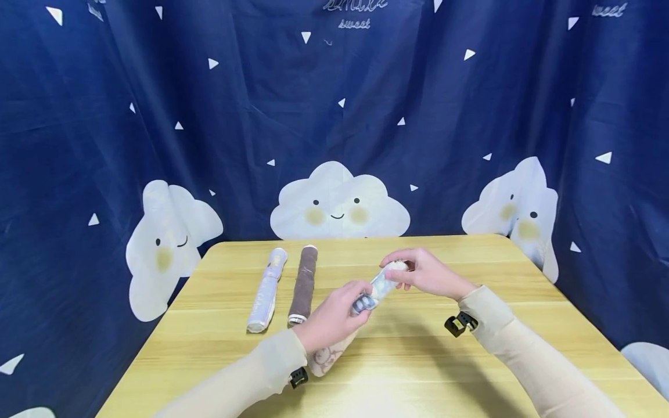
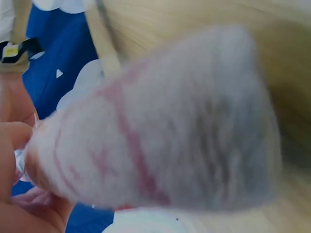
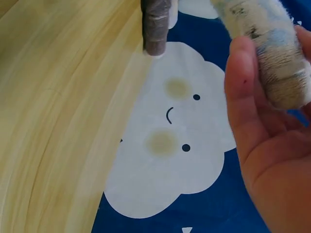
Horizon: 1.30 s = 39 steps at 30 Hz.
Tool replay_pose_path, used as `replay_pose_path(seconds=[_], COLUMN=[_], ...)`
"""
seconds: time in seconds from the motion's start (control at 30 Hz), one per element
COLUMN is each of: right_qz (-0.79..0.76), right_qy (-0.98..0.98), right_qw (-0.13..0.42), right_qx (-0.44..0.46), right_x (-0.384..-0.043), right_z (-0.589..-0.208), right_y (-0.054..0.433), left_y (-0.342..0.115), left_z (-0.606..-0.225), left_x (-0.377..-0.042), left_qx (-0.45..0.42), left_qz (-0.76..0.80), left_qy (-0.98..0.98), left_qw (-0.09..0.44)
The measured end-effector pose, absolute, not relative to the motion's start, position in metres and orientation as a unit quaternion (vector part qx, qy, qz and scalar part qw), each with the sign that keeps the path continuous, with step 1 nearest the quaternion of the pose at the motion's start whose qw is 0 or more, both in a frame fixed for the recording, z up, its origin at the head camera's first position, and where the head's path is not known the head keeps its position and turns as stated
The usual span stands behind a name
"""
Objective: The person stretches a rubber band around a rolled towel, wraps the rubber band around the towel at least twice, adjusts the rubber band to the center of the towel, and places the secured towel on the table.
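Note:
A rolled towel [image 1: 384, 284], pale with blue and cream patches, slants above the table between both hands. Its lower end, whitish with pinkish lines, comes out below the left hand and looms large and blurred in the left wrist view [image 2: 160, 131]. My left hand [image 1: 334, 316] grips the roll around its middle. At the upper end, my right hand [image 1: 425, 273] holds the roll between thumb and fingers; the right wrist view shows that rounded beige end of the towel [image 3: 282, 63] against the palm.
To the left on the wooden table [image 1: 209, 348] lie a lavender rolled towel [image 1: 266, 293] and a brown rolled towel [image 1: 304, 284], side by side. The brown one is close to the left hand. A dark blue curtain [image 1: 251, 87] with clouds surrounds the table's back and sides.

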State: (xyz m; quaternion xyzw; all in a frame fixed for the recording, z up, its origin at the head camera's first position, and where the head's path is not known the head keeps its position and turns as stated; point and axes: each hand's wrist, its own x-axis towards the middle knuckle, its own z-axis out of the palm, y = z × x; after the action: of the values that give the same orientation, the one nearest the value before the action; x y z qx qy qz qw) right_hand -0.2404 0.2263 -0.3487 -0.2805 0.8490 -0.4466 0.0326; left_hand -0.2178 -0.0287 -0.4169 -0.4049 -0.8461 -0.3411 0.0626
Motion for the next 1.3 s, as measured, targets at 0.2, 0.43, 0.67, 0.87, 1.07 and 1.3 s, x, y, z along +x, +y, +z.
replay_pose_path(seconds=[0.2, 0.43, 0.67, 0.87, 1.07, 1.3], right_qz=[-0.483, -0.499, -0.468, -0.442, -0.443, -0.487], right_qy=[0.818, 0.81, 0.84, 0.854, 0.856, 0.835], right_qw=[0.044, 0.026, -0.004, -0.007, -0.005, 0.023], right_qx=[-0.308, -0.307, -0.274, -0.274, -0.268, -0.256], right_x=[-0.239, -0.235, -0.239, -0.244, -0.244, -0.247], right_z=[-0.345, -0.347, -0.343, -0.343, -0.342, -0.345], right_y=[0.227, 0.231, 0.221, 0.216, 0.217, 0.227], left_y=[-0.035, -0.036, -0.037, -0.035, -0.03, -0.034], left_z=[-0.412, -0.416, -0.417, -0.413, -0.412, -0.415], left_x=[-0.218, -0.217, -0.216, -0.217, -0.219, -0.217], left_qx=[-0.387, -0.476, -0.495, -0.478, -0.467, -0.484], left_qz=[-0.408, -0.347, -0.247, -0.224, -0.209, -0.27], left_qy=[-0.827, -0.799, -0.8, -0.823, -0.839, -0.815], left_qw=[0.018, 0.117, 0.23, 0.211, 0.185, 0.169])
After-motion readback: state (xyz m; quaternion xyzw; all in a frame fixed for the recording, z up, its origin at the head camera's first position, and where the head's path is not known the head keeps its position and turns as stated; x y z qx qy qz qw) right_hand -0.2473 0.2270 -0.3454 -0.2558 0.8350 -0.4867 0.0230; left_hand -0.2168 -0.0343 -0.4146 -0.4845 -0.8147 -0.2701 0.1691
